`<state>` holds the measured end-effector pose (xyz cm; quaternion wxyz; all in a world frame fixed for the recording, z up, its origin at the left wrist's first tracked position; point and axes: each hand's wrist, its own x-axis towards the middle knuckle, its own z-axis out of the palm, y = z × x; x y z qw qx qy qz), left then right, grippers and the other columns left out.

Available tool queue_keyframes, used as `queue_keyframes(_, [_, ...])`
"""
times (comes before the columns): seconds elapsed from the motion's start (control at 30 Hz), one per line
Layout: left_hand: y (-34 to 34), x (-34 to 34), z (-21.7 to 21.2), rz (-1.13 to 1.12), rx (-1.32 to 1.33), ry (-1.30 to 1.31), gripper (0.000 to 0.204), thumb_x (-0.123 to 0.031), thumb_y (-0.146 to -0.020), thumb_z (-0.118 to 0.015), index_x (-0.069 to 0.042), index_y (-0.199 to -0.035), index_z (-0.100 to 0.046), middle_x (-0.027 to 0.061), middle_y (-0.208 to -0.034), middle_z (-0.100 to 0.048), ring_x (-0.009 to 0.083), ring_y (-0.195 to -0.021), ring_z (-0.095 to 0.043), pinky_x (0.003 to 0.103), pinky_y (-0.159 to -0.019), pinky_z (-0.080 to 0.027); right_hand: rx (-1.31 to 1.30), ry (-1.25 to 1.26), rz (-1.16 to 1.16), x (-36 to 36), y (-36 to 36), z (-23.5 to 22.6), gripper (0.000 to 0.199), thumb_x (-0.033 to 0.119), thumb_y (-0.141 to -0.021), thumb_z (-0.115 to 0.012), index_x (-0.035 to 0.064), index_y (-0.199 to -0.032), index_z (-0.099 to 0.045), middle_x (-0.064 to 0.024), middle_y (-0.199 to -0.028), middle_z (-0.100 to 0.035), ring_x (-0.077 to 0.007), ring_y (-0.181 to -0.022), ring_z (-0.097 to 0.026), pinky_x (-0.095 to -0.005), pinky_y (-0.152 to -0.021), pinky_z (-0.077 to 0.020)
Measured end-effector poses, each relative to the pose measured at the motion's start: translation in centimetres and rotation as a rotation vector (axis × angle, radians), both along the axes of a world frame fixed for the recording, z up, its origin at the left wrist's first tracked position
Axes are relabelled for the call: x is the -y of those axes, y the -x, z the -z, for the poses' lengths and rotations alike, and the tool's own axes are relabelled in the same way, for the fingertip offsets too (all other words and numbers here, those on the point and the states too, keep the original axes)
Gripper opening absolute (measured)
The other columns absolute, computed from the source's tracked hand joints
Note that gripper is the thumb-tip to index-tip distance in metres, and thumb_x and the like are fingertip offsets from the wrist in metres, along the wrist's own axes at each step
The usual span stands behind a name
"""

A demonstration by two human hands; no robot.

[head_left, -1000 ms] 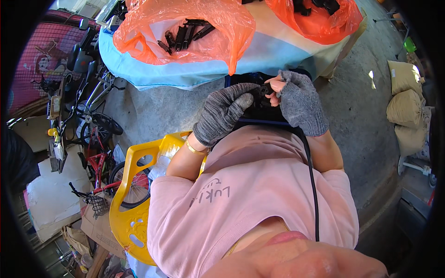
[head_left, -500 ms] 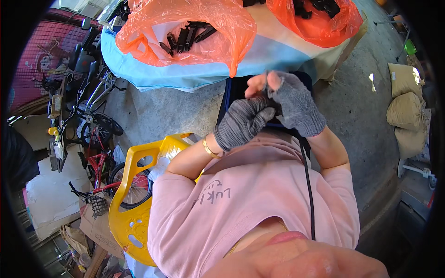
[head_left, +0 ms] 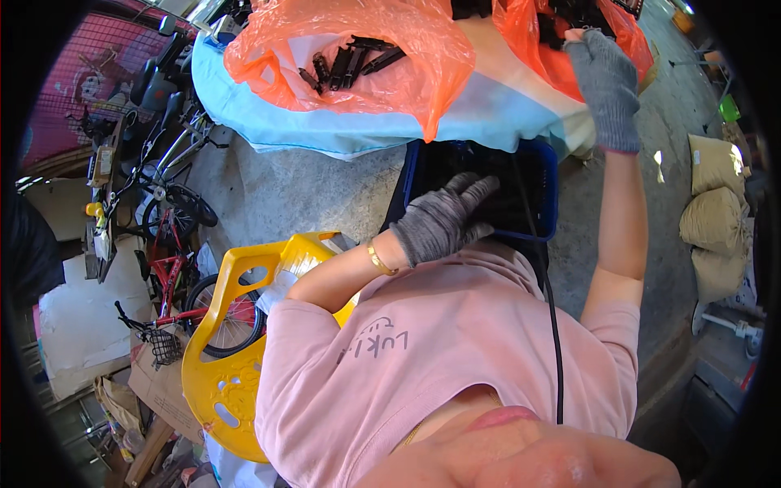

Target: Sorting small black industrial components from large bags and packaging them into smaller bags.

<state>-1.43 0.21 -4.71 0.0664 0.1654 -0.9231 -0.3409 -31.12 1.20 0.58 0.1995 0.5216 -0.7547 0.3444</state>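
Orange plastic bags sit on the desk under a pale blue cover: in the head view the right hand [head_left: 600, 85], in a grey knit glove, reaches up into the bag at the far right corner [head_left: 537, 37], where black parts lie, though whether its fingers pinch one I cannot tell. The left hand [head_left: 443, 221], gloved too, hovers with fingers spread and empty over the dark blue crate [head_left: 541, 175] at the desk's near edge. Judging by the many black clips [head_left: 350, 58] left in the other orange bag [head_left: 358, 61], much of the work remains.
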Motion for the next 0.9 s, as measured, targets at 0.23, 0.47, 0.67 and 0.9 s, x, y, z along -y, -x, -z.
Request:
queue_keyframes(0.23, [-2.6,7.9,-6.1,-0.342,-0.371,0.156,0.017,-0.02,-0.082,-0.057,-0.005,-0.082,-0.063,0.0162,-0.073,-0.061,0.0315,-0.066,-0.059,0.036,-0.06,-0.047,-0.065,-0.401,0.139,2.0,2.6,0.3,0.029,0.034,-0.083,-0.053,0.0051,-0.087,-0.057,-0.015,-0.088,-0.061,-0.0336,-0.083,-0.058,-0.0408,-0.072,-0.0461])
queue_keyframes(0.47, [2.5,15.3,-6.2,-0.326,0.108,0.832,0.021,-0.025,-0.083,-0.05,-0.01,-0.089,-0.063,0.0121,-0.085,-0.063,0.0304,-0.082,-0.058,0.039,-0.071,-0.047,-0.137,-0.446,0.098,2.7,0.0,0.6,0.028,0.029,-0.082,-0.051,0.0052,-0.093,-0.057,-0.017,-0.09,-0.059,-0.0338,-0.087,-0.056,-0.0424,-0.075,-0.0456])
queue_keyframes(0.67, [3.2,16.0,-5.8,-0.097,0.167,1.024,0.026,-0.027,-0.081,-0.051,-0.007,-0.089,-0.063,0.0164,-0.09,-0.061,0.0317,-0.088,-0.057,0.04,-0.075,-0.046,-0.188,-0.475,0.068,2.2,-0.5,-0.6,0.033,0.032,-0.083,-0.046,0.0031,-0.086,-0.061,-0.02,-0.088,-0.058,-0.0333,-0.088,-0.056,-0.0432,-0.076,-0.0453])
queue_keyframes(0.9, [0.6,14.8,-6.5,-0.382,-0.47,0.417,0.011,-0.006,-0.076,-0.058,-0.004,-0.086,-0.059,0.0112,-0.073,-0.061,0.0263,-0.07,-0.057,0.033,-0.065,-0.047,-0.112,-0.43,0.035,1.1,0.4,0.3,0.028,0.023,-0.08,-0.052,0.0043,-0.099,-0.059,-0.0189,-0.092,-0.058,-0.0322,-0.089,-0.056,-0.0418,-0.079,-0.0448])
